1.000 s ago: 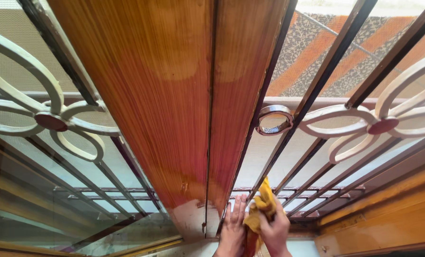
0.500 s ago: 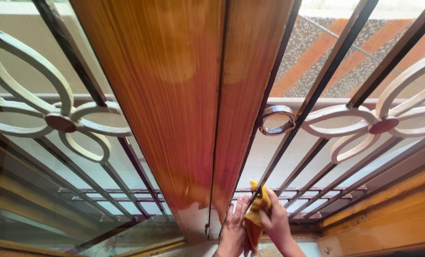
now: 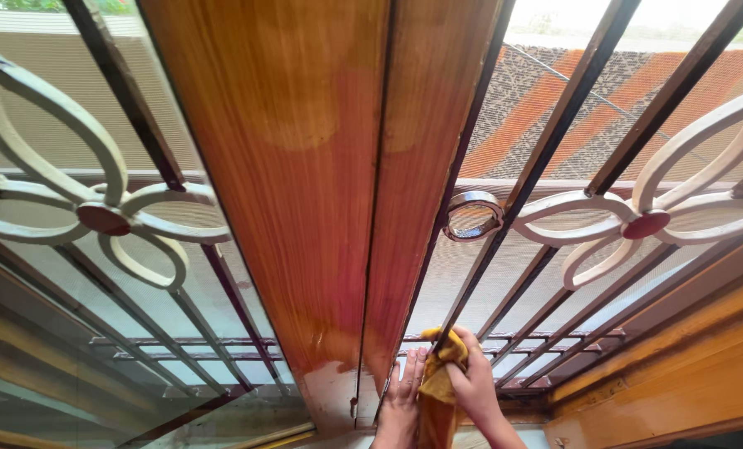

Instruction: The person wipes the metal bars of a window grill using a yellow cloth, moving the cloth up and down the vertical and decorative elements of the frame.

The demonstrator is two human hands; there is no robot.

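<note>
2 hands and a yellow cloth at the foot of a window grille.

From the left: the glass pane (image 3: 72, 357) behind the looped iron grille (image 3: 97, 216), then the wooden window frame (image 3: 305, 166). At its bottom edge the left hand (image 3: 402, 399) lies open, fingers flat against the wood, seemingly to steady. Just right, the right hand (image 3: 475, 382) is closed around the yellow cloth (image 3: 440, 374), bunching it against 1 dark grille bar (image 3: 504, 224) so the fabric wraps the metal.

A varnished wooden window frame (image 3: 305, 166) rose centrally. Cream looped grille ornaments (image 3: 97, 216) flanked it, a metal ring (image 3: 474, 215) hung right, and a patterned roof (image 3: 571, 108) lay beyond.
</note>
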